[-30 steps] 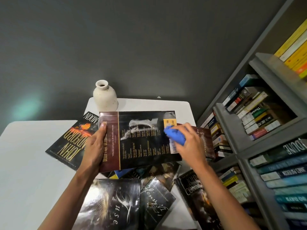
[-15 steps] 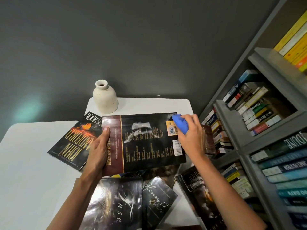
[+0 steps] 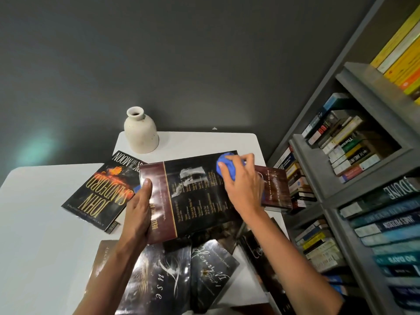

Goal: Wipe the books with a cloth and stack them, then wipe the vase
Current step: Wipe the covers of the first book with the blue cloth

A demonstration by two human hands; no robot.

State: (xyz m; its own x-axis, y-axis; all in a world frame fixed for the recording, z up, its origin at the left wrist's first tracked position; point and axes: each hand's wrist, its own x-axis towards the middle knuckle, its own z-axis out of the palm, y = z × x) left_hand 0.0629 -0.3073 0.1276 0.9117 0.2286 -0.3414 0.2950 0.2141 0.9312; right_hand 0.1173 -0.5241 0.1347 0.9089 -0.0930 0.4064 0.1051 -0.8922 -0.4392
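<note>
Shelves (image 3: 307, 155) hold books (image 3: 350, 151); left hand (image 3: 138, 212) grips dark book (image 3: 195, 196), right hand (image 3: 243, 189) clutches blue cloth (image 3: 225, 165) on it.

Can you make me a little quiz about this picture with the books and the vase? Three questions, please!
1. True or false: the vase lies tipped over on the white table.
2. The left hand grips the dark book. What does the right hand press on it? A) a brush B) the blue cloth C) nothing
3. What author's name is printed on the gold-lettered book lying to its left?

Key: 1 false, it stands upright. 2 B. 3 John Sandford.
</note>
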